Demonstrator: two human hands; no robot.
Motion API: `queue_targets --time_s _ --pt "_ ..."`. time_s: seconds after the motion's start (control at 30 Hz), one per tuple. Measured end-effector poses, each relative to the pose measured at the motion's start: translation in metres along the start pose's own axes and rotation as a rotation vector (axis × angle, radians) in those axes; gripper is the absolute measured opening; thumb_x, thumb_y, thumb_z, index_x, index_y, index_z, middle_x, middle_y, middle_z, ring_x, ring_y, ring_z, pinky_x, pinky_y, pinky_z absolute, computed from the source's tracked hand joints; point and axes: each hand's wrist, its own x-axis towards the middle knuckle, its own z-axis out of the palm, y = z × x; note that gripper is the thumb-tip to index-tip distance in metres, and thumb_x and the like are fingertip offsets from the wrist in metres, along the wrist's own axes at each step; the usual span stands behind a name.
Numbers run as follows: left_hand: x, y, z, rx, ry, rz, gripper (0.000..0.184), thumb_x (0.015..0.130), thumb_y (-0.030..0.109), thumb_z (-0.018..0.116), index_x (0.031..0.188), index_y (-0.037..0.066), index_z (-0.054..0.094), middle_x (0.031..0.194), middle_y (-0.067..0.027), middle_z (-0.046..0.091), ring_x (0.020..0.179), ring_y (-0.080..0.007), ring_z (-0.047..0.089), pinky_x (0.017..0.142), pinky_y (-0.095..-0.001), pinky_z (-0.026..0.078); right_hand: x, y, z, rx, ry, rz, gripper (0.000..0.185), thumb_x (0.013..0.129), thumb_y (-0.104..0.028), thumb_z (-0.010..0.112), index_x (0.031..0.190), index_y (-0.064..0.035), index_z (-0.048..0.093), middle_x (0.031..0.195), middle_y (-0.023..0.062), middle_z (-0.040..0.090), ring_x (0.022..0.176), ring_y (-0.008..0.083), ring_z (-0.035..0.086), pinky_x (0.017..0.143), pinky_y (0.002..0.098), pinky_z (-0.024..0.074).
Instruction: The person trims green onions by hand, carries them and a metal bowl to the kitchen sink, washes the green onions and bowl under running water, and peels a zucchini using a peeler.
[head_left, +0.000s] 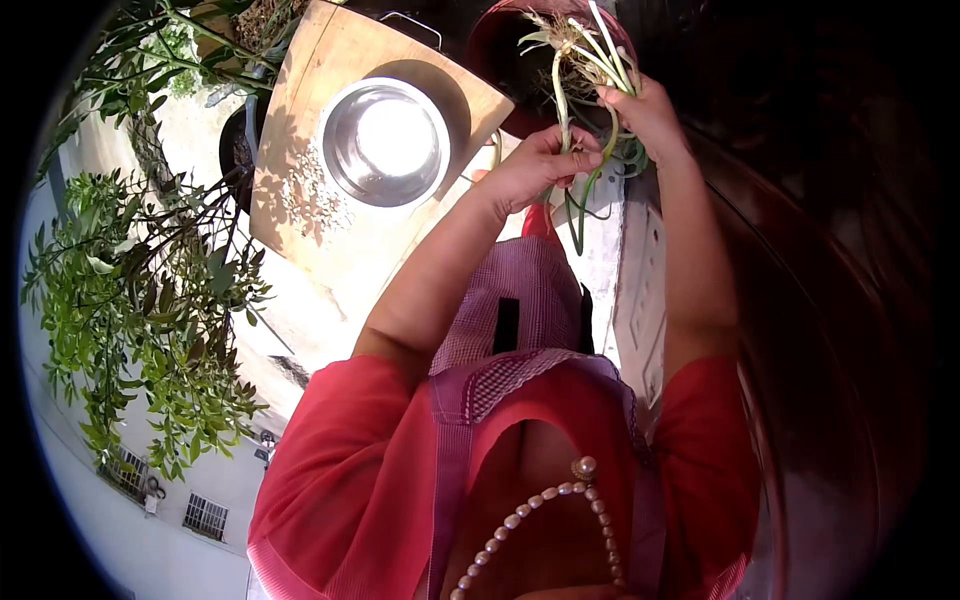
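My left hand (548, 168) is closed round the stalk of one spring onion (558, 90), its thumb and fingers pinched together. Close on its right, my right hand (648, 118) grips a small bunch of spring onions (603, 52). The white stems and brown, stringy roots point up and away from me. Long green leaves (578, 215) hang down below the hands in loose curves. Both hands are over the near edge of a dark red basin (487, 40), whose inside is in deep shadow.
To the left, a wooden board or tabletop (345, 45) bears a shiny metal bowl (386, 140). Small pale pieces (312, 190) lie scattered beside the bowl. Leafy plants (150, 300) stand further left, and a dark, glossy red surface (820, 330) fills the right side.
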Motion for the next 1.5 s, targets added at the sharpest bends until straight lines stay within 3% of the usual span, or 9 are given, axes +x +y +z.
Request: queue_targets --time_s 0.13,0.27,0.43,0.53,0.67,0.83,1.07,1.3,1.5 --pt "-0.008 0.027 0.028 -0.096 0.068 -0.029 0.036 0.08 0.025 0.063 0.104 0.002 0.051 0.086 -0.0106 0.059 0.065 -0.0104 0.053 0.055 -0.0214 0.043 -0.028 -0.027 0.01 0.084 0.102 -0.119 0.019 0.077 -0.011 0.059 0.092 -0.0008 0.057 0.079 0.0058 0.063 0.068 0.0124 0.059 0.059 0.0252 0.0462" --pt "-0.012 0.045 0.045 0.034 0.138 0.038 0.023 0.079 0.021 0.064 0.092 0.003 0.057 0.076 -0.0038 0.06 0.069 -0.0092 0.056 0.055 -0.0206 0.042 -0.026 -0.033 0.024 0.089 0.303 -0.43 0.016 0.08 -0.012 0.059 0.092 -0.0022 0.055 0.073 0.0011 0.062 0.054 0.0051 0.049 0.047 0.0207 0.038" --pt "-0.029 0.067 0.045 0.105 0.225 0.102 0.011 0.079 0.012 0.06 0.085 0.002 0.059 0.071 -0.0031 0.058 0.055 -0.0066 0.047 0.05 -0.0179 0.036 -0.044 -0.054 0.02 -0.854 0.484 -0.508 0.021 0.081 -0.026 0.052 0.087 -0.0082 0.044 0.073 0.0193 0.059 0.074 0.043 0.054 0.06 0.0494 0.0419" --pt "-0.034 0.063 0.041 0.142 0.206 0.113 0.012 0.078 0.009 0.06 0.087 0.001 0.058 0.074 -0.0052 0.059 0.059 -0.0075 0.049 0.048 -0.0184 0.038 -0.04 -0.053 0.015 -0.992 0.484 -0.318 0.03 0.077 -0.021 0.052 0.105 -0.0111 0.047 0.083 0.018 0.061 0.076 0.0373 0.058 0.065 0.0477 0.0452" --pt "-0.046 0.063 0.039 0.08 0.167 0.031 0.013 0.079 0.006 0.059 0.09 0.0 0.056 0.079 -0.0076 0.059 0.062 -0.0094 0.05 0.051 -0.0192 0.041 -0.023 -0.033 -0.01 -0.934 0.578 -0.224 0.027 0.079 -0.026 0.053 0.101 -0.0107 0.05 0.082 0.0203 0.06 0.078 0.041 0.056 0.066 0.0499 0.0434" --pt "-0.04 0.06 0.028 0.222 0.213 0.141 0.015 0.08 0.009 0.059 0.091 -0.001 0.058 0.082 -0.0063 0.061 0.062 -0.0094 0.051 0.052 -0.0208 0.043 -0.043 -0.047 -0.023 -0.061 -0.03 -0.11 0.023 0.083 -0.026 0.058 0.09 -0.0046 0.055 0.069 -0.0009 0.058 0.045 0.0023 0.04 0.04 0.0166 0.0315" --pt "-0.025 0.066 0.022 0.626 0.279 0.206 0.011 0.08 0.012 0.061 0.086 0.003 0.061 0.069 0.0001 0.057 0.059 -0.0071 0.048 0.055 -0.0215 0.041 -0.055 -0.053 -0.031 0.023 -0.241 0.001 0.014 0.083 -0.02 0.057 0.081 -0.0069 0.052 0.067 -0.0023 0.053 0.05 0.003 0.044 0.041 0.0172 0.0287" --pt "-0.028 0.069 0.025 0.96 0.275 0.244 0.015 0.076 0.013 0.063 0.085 0.001 0.062 0.072 -0.0082 0.062 0.066 -0.0119 0.053 0.066 -0.0267 0.044 -0.063 -0.062 -0.029 0.003 -0.204 0.008 0.01 0.078 -0.015 0.058 0.075 -0.0069 0.052 0.062 -0.0037 0.048 0.049 0.0027 0.041 0.042 0.0172 0.0278" --pt "-0.019 0.047 0.019 0.765 0.266 0.209 0.013 0.08 0.012 0.061 0.088 0.001 0.061 0.075 -0.0053 0.06 0.068 -0.0112 0.052 0.065 -0.0248 0.043 -0.045 -0.036 -0.026 -0.42 -0.042 -0.123 0.021 0.068 -0.014 0.061 0.082 0.0021 0.059 0.064 0.0066 0.058 0.053 0.0127 0.052 0.053 0.0277 0.0438"
